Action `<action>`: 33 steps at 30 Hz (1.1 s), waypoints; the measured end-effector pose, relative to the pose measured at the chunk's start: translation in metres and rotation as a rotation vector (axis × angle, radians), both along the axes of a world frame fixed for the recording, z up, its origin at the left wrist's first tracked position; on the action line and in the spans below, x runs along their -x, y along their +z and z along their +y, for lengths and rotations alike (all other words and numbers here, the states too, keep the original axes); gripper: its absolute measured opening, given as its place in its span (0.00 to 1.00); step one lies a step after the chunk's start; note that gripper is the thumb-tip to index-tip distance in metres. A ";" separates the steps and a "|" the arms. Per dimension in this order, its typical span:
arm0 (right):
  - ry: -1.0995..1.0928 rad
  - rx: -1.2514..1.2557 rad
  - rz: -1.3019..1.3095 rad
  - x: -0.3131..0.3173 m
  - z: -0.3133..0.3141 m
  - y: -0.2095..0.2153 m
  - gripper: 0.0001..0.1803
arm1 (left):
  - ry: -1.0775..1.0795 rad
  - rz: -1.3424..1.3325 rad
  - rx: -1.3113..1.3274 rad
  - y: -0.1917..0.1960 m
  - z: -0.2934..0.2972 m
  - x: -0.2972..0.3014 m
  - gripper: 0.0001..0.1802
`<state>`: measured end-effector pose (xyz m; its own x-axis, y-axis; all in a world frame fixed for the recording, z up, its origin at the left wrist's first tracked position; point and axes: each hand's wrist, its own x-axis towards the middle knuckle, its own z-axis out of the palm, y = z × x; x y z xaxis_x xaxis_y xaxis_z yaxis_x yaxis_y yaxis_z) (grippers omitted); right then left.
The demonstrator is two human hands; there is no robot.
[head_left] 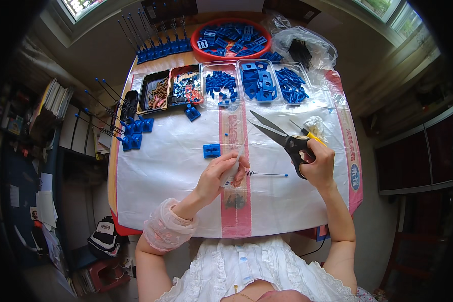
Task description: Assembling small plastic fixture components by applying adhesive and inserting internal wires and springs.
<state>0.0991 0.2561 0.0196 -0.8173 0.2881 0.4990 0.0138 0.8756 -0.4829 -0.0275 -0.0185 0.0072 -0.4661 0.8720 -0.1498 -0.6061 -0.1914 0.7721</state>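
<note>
My left hand point(212, 177) is closed around a small white squeeze tube point(230, 176) with a long thin translucent tip that points away from me. In my right hand point(321, 163) are black-handled scissors point(273, 130); their blades stand apart near that tip. A blue rectangular base point(212, 150) lies just beyond my left hand. Beside that hand rests a thin rod with a coil and blue end point(269, 174), its near part hidden by the fingers. A yellow-handled screwdriver point(313, 137) lies behind my right hand, next to a crumpled white wad point(314, 124).
Along the far side stand trays of screws point(158, 93), small nuts point(189, 90) and blue parts point(221, 85). Behind them are a red basin point(196, 53) of blue pieces and a plastic bag point(319, 45). Blue bases with upright coiled rods point(133, 133) stand at the left.
</note>
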 end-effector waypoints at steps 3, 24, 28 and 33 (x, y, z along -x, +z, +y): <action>0.004 0.006 -0.001 0.000 0.000 0.000 0.11 | -0.002 0.002 -0.006 0.000 0.000 0.000 0.17; 0.015 0.027 -0.033 -0.002 0.000 0.001 0.11 | 0.000 0.009 0.014 -0.002 0.000 0.002 0.17; 0.024 -0.011 -0.018 -0.001 0.005 -0.003 0.12 | 0.000 0.026 0.014 -0.003 0.000 0.002 0.17; 0.036 -0.015 -0.017 -0.001 0.006 -0.004 0.13 | 0.000 0.021 0.016 -0.002 0.000 0.002 0.17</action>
<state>0.0999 0.2620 0.0154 -0.8353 0.2510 0.4891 -0.0094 0.8830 -0.4692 -0.0299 -0.0186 0.0047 -0.4692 0.8697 -0.1533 -0.5894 -0.1792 0.7877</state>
